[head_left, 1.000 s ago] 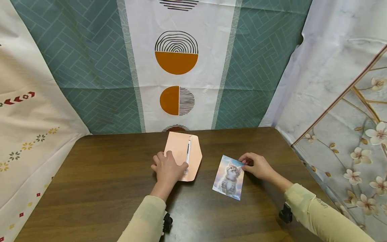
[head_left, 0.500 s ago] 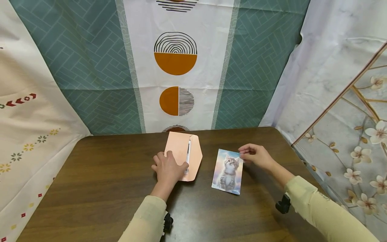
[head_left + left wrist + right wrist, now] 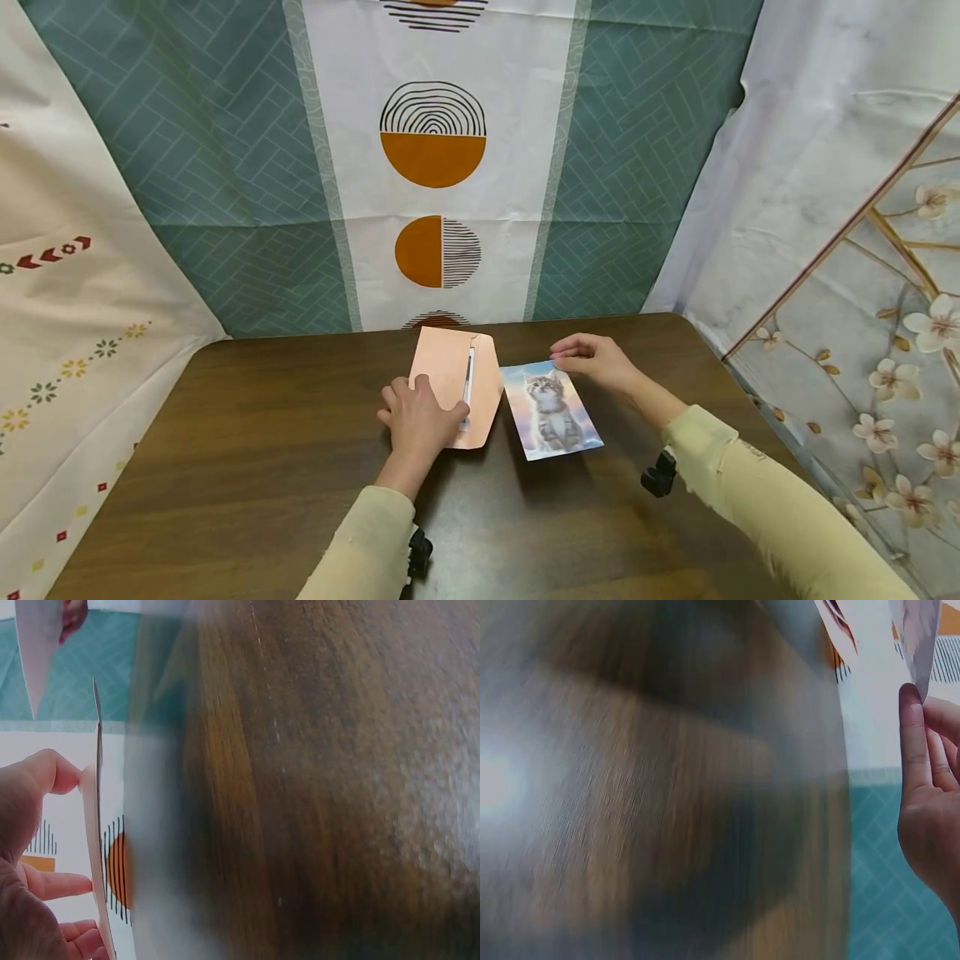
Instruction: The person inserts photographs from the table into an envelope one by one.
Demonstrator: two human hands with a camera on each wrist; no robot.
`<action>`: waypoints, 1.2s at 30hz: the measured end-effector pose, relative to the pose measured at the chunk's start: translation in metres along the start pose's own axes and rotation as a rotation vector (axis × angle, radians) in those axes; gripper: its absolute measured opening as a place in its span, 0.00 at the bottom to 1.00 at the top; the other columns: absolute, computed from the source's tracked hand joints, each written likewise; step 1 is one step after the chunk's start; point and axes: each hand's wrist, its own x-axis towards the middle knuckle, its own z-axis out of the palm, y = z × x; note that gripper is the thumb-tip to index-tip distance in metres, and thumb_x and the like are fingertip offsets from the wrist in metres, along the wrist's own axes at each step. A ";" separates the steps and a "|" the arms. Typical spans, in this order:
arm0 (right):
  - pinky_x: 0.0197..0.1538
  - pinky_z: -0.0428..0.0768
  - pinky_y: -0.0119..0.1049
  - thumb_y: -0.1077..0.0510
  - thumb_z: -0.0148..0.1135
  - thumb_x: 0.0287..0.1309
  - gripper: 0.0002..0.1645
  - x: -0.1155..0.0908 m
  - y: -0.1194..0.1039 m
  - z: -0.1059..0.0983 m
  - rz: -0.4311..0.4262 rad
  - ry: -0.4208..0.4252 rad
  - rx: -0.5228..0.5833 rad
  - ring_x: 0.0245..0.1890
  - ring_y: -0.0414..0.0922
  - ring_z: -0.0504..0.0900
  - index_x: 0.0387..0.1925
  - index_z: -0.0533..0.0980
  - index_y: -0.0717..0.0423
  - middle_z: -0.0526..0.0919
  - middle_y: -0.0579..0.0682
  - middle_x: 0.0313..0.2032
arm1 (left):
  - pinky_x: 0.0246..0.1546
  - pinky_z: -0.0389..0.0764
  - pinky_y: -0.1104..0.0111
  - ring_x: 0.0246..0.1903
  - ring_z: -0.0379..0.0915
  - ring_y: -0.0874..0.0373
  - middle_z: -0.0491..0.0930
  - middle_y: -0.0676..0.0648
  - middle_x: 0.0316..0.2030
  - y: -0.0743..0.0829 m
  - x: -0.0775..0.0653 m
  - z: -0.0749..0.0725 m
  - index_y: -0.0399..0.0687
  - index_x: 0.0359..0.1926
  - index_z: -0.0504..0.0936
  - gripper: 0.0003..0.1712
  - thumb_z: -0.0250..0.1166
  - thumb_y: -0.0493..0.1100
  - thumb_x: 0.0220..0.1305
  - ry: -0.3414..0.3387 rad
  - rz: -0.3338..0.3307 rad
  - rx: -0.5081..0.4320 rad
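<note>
A peach envelope (image 3: pixel 442 354) lies at the back middle of the table, its flap (image 3: pixel 487 392) spread to the right. Along its mouth shows a narrow white and dark strip. My left hand (image 3: pixel 420 417) rests over its lower left part, thumb by the mouth. The left wrist view has the envelope (image 3: pixel 96 825) edge-on, with the thumb and fingertips against one face. My right hand (image 3: pixel 597 362) pinches the upper edge of a kitten picture card (image 3: pixel 551 408) between thumb and fingers. The card is tilted above the table, its left corner overlapping the flap's edge in the head view.
The brown wooden table (image 3: pixel 262 467) reaches back to a patterned cloth (image 3: pixel 247 167) with orange half circles on a white band. A cream cloth (image 3: pixel 90 333) hangs on the left and a flowered one (image 3: pixel 862 400) on the right. Both wrists carry black cameras.
My right hand has moved left, carrying the card toward the envelope; the card has turned and lifted from the table. My left hand and the envelope have stayed in place.
</note>
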 end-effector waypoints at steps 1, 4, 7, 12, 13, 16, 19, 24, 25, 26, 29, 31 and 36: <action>0.54 0.86 0.37 0.60 0.70 0.71 0.22 0.004 -0.002 0.004 0.000 -0.006 0.002 0.49 0.43 0.87 0.61 0.80 0.66 0.89 0.57 0.52 | 0.54 0.66 0.36 0.60 0.61 0.31 0.70 0.26 0.56 0.000 0.000 0.000 0.31 0.56 0.79 0.38 0.73 0.58 0.56 0.002 0.000 -0.003; 0.54 0.86 0.38 0.60 0.70 0.70 0.23 0.015 -0.006 0.017 -0.001 -0.027 0.004 0.48 0.44 0.87 0.61 0.79 0.69 0.88 0.56 0.51 | 0.53 0.66 0.36 0.60 0.61 0.31 0.70 0.26 0.55 0.000 0.000 -0.001 0.32 0.55 0.79 0.37 0.72 0.58 0.56 0.009 0.001 -0.010; 0.53 0.86 0.38 0.62 0.69 0.70 0.22 0.026 -0.008 0.027 -0.019 -0.049 -0.006 0.47 0.43 0.87 0.60 0.79 0.70 0.88 0.56 0.49 | 0.53 0.66 0.36 0.59 0.61 0.31 0.70 0.26 0.56 0.001 0.000 -0.002 0.32 0.55 0.79 0.37 0.72 0.58 0.56 0.014 0.003 -0.017; 0.51 0.87 0.38 0.68 0.68 0.69 0.21 0.040 -0.009 0.038 -0.052 -0.066 -0.015 0.42 0.41 0.87 0.58 0.78 0.76 0.88 0.57 0.45 | 0.52 0.66 0.36 0.60 0.61 0.30 0.70 0.26 0.57 0.003 0.000 -0.002 0.32 0.56 0.79 0.38 0.71 0.59 0.56 0.014 0.004 -0.019; 0.51 0.88 0.39 0.68 0.68 0.68 0.21 0.042 -0.009 0.039 -0.055 -0.064 -0.014 0.42 0.41 0.88 0.58 0.78 0.77 0.89 0.58 0.44 | 0.52 0.66 0.36 0.60 0.61 0.30 0.70 0.26 0.57 0.004 0.000 -0.002 0.32 0.56 0.79 0.39 0.72 0.59 0.56 0.014 0.004 -0.018; 0.51 0.88 0.41 0.69 0.68 0.67 0.20 0.048 -0.009 0.042 -0.063 -0.062 -0.020 0.41 0.40 0.88 0.57 0.78 0.78 0.89 0.59 0.44 | 0.52 0.66 0.36 0.60 0.61 0.30 0.70 0.26 0.57 0.005 0.000 -0.002 0.32 0.57 0.79 0.40 0.73 0.60 0.56 0.020 0.007 -0.019; 0.51 0.88 0.42 0.69 0.68 0.68 0.19 0.053 -0.009 0.046 -0.068 -0.058 -0.032 0.41 0.40 0.87 0.56 0.79 0.77 0.89 0.59 0.43 | 0.52 0.66 0.36 0.60 0.61 0.30 0.70 0.26 0.56 0.005 0.000 -0.002 0.32 0.56 0.80 0.40 0.73 0.60 0.55 0.026 0.006 -0.022; 0.51 0.88 0.42 0.68 0.68 0.68 0.18 0.058 -0.012 0.055 -0.062 -0.019 -0.042 0.40 0.42 0.86 0.56 0.79 0.75 0.87 0.57 0.43 | 0.53 0.66 0.36 0.60 0.61 0.30 0.70 0.26 0.56 0.005 -0.001 -0.002 0.32 0.57 0.79 0.40 0.74 0.60 0.55 0.020 -0.003 -0.030; 0.51 0.88 0.42 0.68 0.68 0.68 0.18 0.059 -0.013 0.057 -0.066 -0.007 -0.045 0.40 0.42 0.86 0.56 0.79 0.75 0.87 0.57 0.43 | 0.53 0.66 0.36 0.60 0.61 0.30 0.70 0.26 0.56 0.005 -0.001 -0.003 0.32 0.57 0.79 0.40 0.74 0.60 0.55 0.017 -0.004 -0.030; 0.51 0.88 0.43 0.68 0.68 0.68 0.18 0.059 -0.013 0.059 -0.070 0.005 -0.048 0.40 0.43 0.86 0.56 0.79 0.75 0.87 0.58 0.44 | 0.53 0.66 0.36 0.60 0.61 0.30 0.70 0.26 0.57 0.005 -0.001 -0.002 0.32 0.58 0.79 0.41 0.74 0.60 0.55 0.017 -0.005 -0.029; 0.51 0.88 0.45 0.67 0.69 0.69 0.17 0.063 -0.013 0.065 -0.093 0.045 -0.062 0.42 0.45 0.87 0.55 0.80 0.74 0.88 0.60 0.46 | 0.53 0.66 0.36 0.61 0.61 0.31 0.70 0.27 0.57 0.005 -0.001 -0.002 0.32 0.58 0.79 0.41 0.74 0.60 0.56 0.018 -0.009 -0.027; 0.52 0.88 0.44 0.67 0.69 0.68 0.16 0.064 -0.012 0.069 -0.104 0.073 -0.075 0.43 0.47 0.87 0.54 0.81 0.72 0.88 0.61 0.47 | 0.54 0.66 0.36 0.60 0.61 0.31 0.70 0.27 0.56 0.005 0.000 -0.002 0.32 0.58 0.79 0.41 0.73 0.60 0.56 0.021 -0.008 -0.024; 0.51 0.86 0.39 0.65 0.70 0.69 0.15 0.068 -0.013 0.073 -0.104 0.123 -0.115 0.46 0.51 0.88 0.54 0.83 0.67 0.90 0.59 0.48 | 0.54 0.66 0.36 0.60 0.61 0.31 0.70 0.27 0.56 0.006 0.001 -0.003 0.32 0.58 0.79 0.41 0.73 0.61 0.56 0.024 -0.007 -0.020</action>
